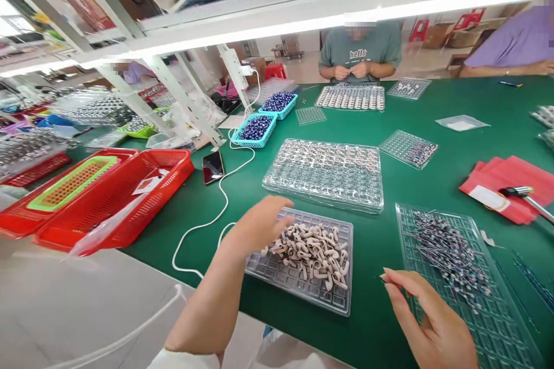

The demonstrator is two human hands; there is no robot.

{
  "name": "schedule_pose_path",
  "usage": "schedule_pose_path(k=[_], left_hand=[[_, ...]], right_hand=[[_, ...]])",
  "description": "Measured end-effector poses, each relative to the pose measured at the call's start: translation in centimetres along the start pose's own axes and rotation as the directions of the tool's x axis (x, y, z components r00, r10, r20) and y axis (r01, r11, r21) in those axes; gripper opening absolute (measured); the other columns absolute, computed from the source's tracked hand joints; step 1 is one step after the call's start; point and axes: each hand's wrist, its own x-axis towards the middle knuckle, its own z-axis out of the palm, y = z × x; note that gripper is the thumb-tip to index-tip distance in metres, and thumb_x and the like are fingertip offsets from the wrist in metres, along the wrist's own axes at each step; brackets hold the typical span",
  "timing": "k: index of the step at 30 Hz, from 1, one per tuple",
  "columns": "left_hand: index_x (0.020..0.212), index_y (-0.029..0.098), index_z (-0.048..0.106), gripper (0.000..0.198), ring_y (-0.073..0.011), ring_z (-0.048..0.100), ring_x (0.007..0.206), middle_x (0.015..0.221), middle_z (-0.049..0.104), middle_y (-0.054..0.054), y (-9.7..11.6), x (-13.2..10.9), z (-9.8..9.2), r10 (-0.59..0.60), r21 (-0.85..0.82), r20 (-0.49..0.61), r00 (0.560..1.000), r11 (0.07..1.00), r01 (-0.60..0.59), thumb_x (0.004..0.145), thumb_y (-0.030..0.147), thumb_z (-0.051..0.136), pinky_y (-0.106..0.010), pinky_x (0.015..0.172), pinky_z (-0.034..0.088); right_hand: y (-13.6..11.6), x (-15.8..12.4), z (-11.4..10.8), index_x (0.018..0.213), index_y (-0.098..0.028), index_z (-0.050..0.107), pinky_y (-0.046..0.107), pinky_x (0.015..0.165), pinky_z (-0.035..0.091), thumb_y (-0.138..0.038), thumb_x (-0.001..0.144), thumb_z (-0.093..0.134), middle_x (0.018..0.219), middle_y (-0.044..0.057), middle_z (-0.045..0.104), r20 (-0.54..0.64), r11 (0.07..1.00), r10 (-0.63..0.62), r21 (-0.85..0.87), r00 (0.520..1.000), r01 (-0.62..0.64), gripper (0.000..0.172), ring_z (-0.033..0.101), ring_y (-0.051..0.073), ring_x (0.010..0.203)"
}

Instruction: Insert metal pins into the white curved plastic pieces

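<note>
My left hand (259, 223) hovers over the left edge of a clear plastic tray (283, 279) heaped with small white curved parts (314, 253); its fingers curl loosely and I see nothing in them. My right hand (426, 317) hangs above the green table (372, 300) between that tray and a second clear tray (506, 328) holding a pile of thin wired parts (450, 253). Its thumb and forefinger are pinched together; what they hold is too small to name.
A stack of clear filled trays (324, 173) lies beyond the parts tray. Red baskets (116, 196), a phone (212, 166) with a white cable (220, 196) and teal baskets (255, 130) sit left. Red pouches (511, 184) lie right. People sit across the table.
</note>
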Motion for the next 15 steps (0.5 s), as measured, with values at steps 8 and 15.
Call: schedule_pose_path(k=[8,15], left_hand=[[0.107,0.012,0.065,0.029,-0.0233,0.066,0.094,0.109,0.068,-0.014,-6.8,9.3,-2.4,-0.391,0.132,-0.141,0.910,0.903,0.408,0.095,0.036,0.055,-0.036,0.080,0.054],[0.072,0.015,0.065,0.022,-0.0256,0.067,0.080,0.071,0.069,-0.009,-7.0,10.9,-1.5,-0.420,0.251,-0.106,0.901,0.866,0.433,0.083,0.033,0.067,-0.028,0.065,0.047]], right_hand=[[-0.7,0.7,-0.1,0.098,-0.027,0.068,0.028,0.065,0.061,-0.032,0.093,0.057,0.090,0.006,0.075,-0.041,0.997,-0.075,0.018,0.996,0.076,0.013,0.073,0.020,0.073],[-0.7,0.3,0.2,0.104,-0.024,0.066,0.031,0.071,0.058,-0.016,0.092,0.055,0.089,0.005,0.072,-0.045,0.993,-0.068,0.097,0.997,0.072,0.018,0.070,0.019,0.078]])
